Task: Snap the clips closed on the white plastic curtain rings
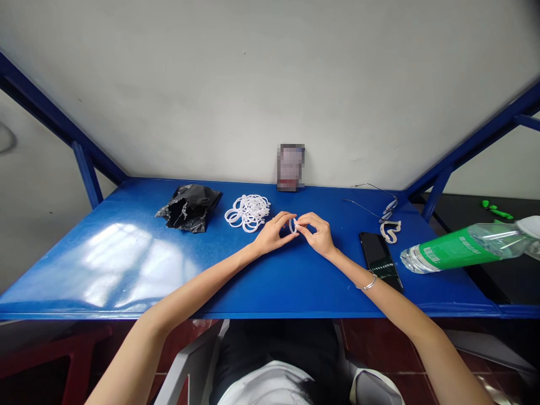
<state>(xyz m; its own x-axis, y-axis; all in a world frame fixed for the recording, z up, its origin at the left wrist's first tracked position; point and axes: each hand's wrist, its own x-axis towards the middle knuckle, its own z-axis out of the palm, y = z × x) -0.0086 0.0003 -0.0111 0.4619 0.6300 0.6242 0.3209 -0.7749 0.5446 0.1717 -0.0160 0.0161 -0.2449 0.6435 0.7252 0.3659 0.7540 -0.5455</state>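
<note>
Over the middle of the blue table, my left hand (275, 233) and my right hand (316, 233) meet around one white plastic ring (292, 226). The left thumb and fingers grip its left side. On its right side, the fingertips of my right hand pinch it where a small clasp or tab seems to be, too small to make out. Just left of my hands lies a pile of similar white rings (248, 212), several of them overlapping. A silver bracelet (370, 282) circles my right wrist.
A crumpled black plastic bag (189, 208) lies left of the pile. A phone-like device (291, 167) leans on the wall. To the right are eyeglasses (388, 208), a white curved piece (391, 231), a dark phone (375, 253) and a green-labelled bottle (464, 247).
</note>
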